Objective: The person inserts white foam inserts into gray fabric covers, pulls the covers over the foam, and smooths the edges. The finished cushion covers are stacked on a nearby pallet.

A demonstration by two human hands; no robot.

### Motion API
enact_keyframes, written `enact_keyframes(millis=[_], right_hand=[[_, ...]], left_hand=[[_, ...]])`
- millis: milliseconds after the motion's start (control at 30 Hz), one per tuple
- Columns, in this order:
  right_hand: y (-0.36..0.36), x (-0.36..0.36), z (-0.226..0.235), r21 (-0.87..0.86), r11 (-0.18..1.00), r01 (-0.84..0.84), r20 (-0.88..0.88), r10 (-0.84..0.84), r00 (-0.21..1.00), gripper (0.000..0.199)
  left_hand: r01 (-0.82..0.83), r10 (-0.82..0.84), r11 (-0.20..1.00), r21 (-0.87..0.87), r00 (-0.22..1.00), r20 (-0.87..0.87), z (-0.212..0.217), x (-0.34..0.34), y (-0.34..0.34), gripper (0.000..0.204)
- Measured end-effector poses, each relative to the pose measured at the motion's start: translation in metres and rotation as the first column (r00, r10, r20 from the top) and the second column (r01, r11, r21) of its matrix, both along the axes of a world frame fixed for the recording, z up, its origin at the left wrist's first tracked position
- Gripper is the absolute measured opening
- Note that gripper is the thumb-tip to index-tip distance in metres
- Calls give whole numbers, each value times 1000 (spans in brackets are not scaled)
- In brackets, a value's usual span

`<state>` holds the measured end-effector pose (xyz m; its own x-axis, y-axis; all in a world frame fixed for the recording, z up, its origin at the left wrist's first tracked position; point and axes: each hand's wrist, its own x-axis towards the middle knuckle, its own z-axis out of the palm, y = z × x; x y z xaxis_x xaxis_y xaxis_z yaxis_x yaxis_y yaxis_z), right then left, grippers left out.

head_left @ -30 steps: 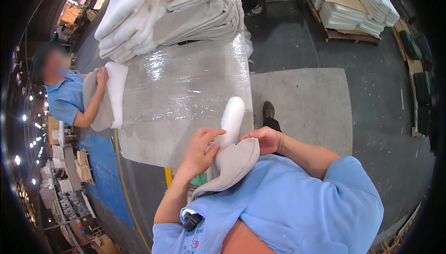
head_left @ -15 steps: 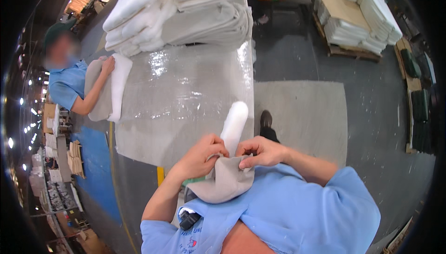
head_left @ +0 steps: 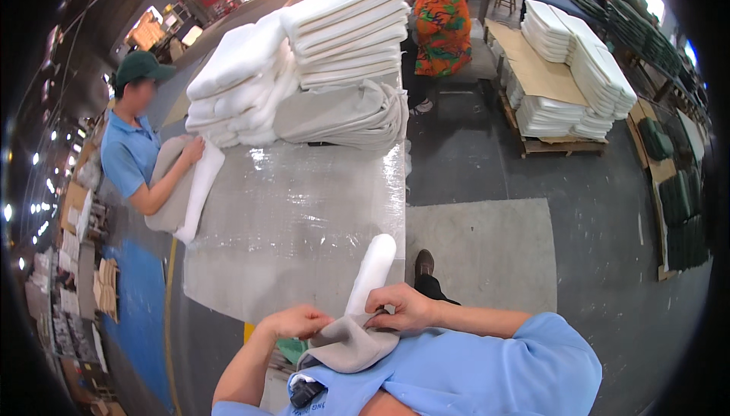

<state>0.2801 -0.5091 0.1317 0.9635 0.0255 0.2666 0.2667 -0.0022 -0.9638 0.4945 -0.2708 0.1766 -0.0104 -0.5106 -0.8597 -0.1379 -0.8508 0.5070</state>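
Blue-shirted co-worker (head_left: 129,154) at nine o'clock, green cap, standing at the far left edge of the table, hands on a grey fabric cover (head_left: 169,188) and a white foam slab (head_left: 199,192) hanging over the side.

Plastic-wrapped grey worktable (head_left: 296,218) fills the centre, surface shiny. At twelve o'clock on it: a stack of white foam pads (head_left: 304,43) with folded grey covers (head_left: 342,115) beside and under it.

Near six o'clock, own hands. Left hand (head_left: 298,322) closed in a pinch on the rim of a soft grey fabric sleeve (head_left: 346,346), fingers curled, thumb under. Long white foam cushion insert (head_left: 371,273) rises out of the sleeve mouth, tilted toward one o'clock, upper end just over the table's near corner. Right hand (head_left: 401,308) also closed, fingertips gripping the sleeve edge right where the foam enters.

Handling judgement: foam looks light, springy and compressible, and bends little. Fabric is limp and will bunch. Best hold is the sleeve's opening hem on both sides, or the foam around its middle.

Further right, three o'clock: wooden pallet with stacked white pads (head_left: 570,74), person in orange patterned shirt (head_left: 441,24) behind.
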Motion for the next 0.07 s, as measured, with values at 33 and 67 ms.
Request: enact_keyframes(millis=[33, 67], right_hand=[[2, 0, 0, 7, 1000, -2, 4, 2, 1000, 23], [4, 2, 1, -1, 1000, 11, 36, -11, 999, 21]], left_hand=[[46, -46, 998, 30, 999, -10, 2, 0, 4, 35], [64, -64, 997, 33, 998, 0, 2, 5, 3, 35]])
